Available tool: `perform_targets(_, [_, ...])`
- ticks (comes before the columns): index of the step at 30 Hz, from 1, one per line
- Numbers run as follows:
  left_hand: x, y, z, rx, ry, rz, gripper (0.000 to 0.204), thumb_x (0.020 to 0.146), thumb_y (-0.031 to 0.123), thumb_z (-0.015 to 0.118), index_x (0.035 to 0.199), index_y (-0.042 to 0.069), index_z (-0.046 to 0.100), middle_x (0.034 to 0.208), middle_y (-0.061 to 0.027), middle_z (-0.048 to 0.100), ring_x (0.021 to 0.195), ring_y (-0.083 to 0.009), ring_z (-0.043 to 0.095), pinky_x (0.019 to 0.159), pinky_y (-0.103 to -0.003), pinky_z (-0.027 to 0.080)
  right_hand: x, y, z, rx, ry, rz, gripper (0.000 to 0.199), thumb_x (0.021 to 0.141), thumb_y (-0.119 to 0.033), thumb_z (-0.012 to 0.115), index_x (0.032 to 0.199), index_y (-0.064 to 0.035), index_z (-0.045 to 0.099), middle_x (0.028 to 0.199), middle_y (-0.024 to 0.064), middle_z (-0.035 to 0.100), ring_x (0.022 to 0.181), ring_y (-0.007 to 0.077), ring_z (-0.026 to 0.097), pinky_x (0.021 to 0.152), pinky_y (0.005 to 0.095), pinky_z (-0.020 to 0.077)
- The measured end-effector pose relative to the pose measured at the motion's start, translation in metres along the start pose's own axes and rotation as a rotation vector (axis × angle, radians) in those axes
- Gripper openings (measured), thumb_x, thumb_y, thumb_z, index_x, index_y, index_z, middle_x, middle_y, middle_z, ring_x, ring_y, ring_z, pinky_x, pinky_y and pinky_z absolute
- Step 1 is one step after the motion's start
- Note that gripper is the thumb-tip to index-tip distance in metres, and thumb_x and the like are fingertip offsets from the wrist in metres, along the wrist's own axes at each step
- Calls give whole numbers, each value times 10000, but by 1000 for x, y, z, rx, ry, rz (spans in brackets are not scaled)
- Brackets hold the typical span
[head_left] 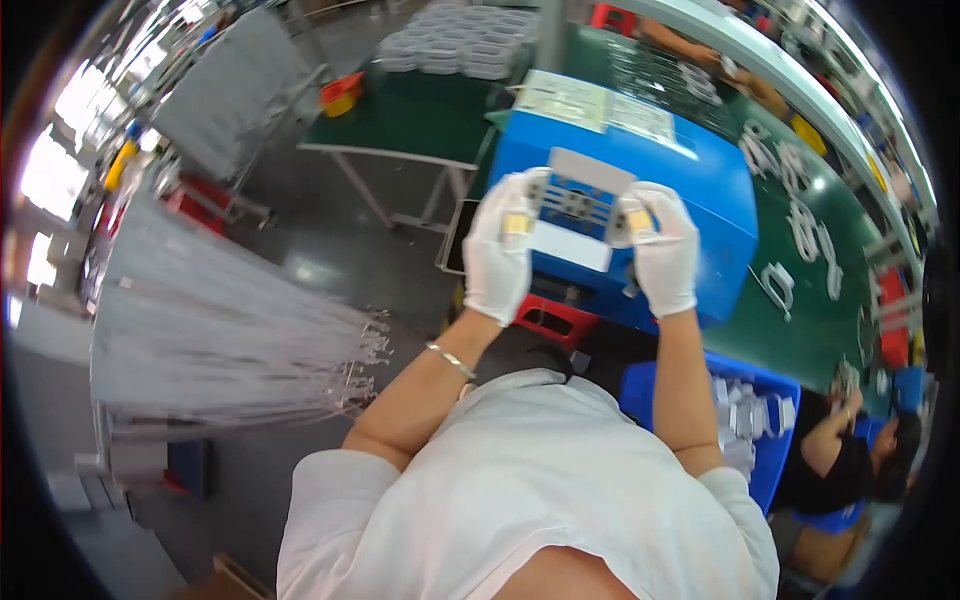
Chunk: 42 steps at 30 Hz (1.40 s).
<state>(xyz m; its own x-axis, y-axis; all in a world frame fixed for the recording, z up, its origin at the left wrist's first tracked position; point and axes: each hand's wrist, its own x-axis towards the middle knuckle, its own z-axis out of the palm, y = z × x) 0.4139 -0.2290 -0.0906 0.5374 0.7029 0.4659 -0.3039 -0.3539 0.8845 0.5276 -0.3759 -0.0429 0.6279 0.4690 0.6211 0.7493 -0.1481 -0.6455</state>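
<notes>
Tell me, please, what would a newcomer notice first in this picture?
First, the two white-gloved hands, left hand and right hand, holding a pale flat card between them at the centre. Behind it stands a bright blue machine on the green table. At the left hangs a bundle of thin white cables.

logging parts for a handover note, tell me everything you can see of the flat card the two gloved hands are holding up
The flat card is a thin, pale grey rectangular sheet, seemingly plastic or card, with a blue band across its middle bearing small grey shapes too blurred to make out, and a white lower section. It is held up in front of the blue machine, roughly facing the camera. The left hand pinches its left edge and the right hand its right edge, both in white gloves with yellowish fingertip covers.
</notes>
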Motion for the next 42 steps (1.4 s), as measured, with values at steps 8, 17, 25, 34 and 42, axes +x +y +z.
perform_targets(8, [4,-1,-70,396,90,156,265,825,107,669,1079,39,637,1156,-183,593,1145,-297,549,985,-354,419,10,-25,-12,179,-99,245,237,934,-158,578,1080,27,603,1030,52,620,935,122,565,868,266,436])
perform_targets(17, [111,0,-291,697,978,-1,503,847,145,665,1269,-51,474,1177,-178,581,918,-248,618,815,-320,493,12,-10,2,79,-185,122,197,916,-63,561,1100,-7,603,1076,77,606,995,146,554,902,279,449])
perform_targets(25, [109,31,-287,-88,758,-49,182,958,166,455,972,20,562,778,-91,583,593,-179,579,443,-256,440,-3,-41,-31,116,63,-170,232,912,0,511,1126,2,599,1169,129,582,1094,228,554,949,316,429])
perform_targets(34, [-70,47,-64,-286,-488,-750,152,927,156,541,923,8,575,713,-62,590,505,-79,500,414,-191,364,-21,-98,20,1048,-923,666,486,917,-152,565,1344,32,422,1142,117,592,942,150,562,821,265,475])
perform_targets(42, [-115,-4,-35,235,-1185,-301,205,777,206,683,916,56,696,818,-101,655,765,-231,625,733,-346,489,27,-112,5,547,-800,243,235,903,-203,554,1065,-84,677,748,5,636,578,57,491,508,196,405])
